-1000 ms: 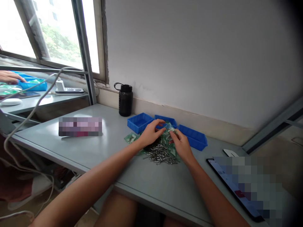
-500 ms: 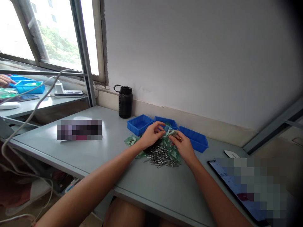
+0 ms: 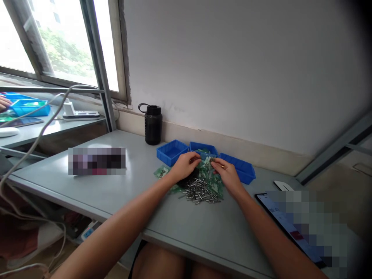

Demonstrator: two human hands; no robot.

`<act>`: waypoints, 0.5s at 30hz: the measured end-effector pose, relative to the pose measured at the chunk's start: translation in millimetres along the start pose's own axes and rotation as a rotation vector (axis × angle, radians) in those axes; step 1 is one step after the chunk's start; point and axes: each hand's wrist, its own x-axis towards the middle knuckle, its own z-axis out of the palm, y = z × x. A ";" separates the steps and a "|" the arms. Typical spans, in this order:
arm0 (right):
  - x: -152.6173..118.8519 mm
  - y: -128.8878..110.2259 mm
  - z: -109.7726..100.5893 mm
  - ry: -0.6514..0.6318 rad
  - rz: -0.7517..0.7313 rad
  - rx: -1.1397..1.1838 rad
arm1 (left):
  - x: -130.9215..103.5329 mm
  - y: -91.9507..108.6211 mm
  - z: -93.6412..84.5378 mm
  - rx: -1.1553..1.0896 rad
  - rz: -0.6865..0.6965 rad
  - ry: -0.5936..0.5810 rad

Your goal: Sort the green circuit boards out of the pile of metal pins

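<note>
Between my two hands is a small clear green plastic bag with pale, rod-like pieces inside. My left hand pinches its left side, fingers closed. On its right side, my right hand grips the bag between thumb and fingers. Below them lies a heap of metal pins on the grey table. More green bags lie around the heap; one filled bag is at the left, and others are partly hidden under my hands.
Three blue bins stand behind my hands: a left bin, a middle bin and a right bin. A black bottle stands by the wall. A tablet lies at the right. Another person's hand shows at far left.
My hands have shifted slightly, the right one turning a little, while still on the green bag. The whole view has moved slightly.
</note>
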 end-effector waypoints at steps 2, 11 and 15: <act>15.7 0.3 -0.8 0.010 -0.020 -0.014 | 0.8 -2.5 -7.0 0.195 0.070 0.030; 100.1 1.4 12.2 0.119 -0.173 -0.426 | 3.2 -17.6 -18.6 0.567 0.101 -0.123; 70.4 1.4 17.2 0.045 -0.331 -0.684 | 2.7 -17.6 -13.7 0.545 0.180 -0.260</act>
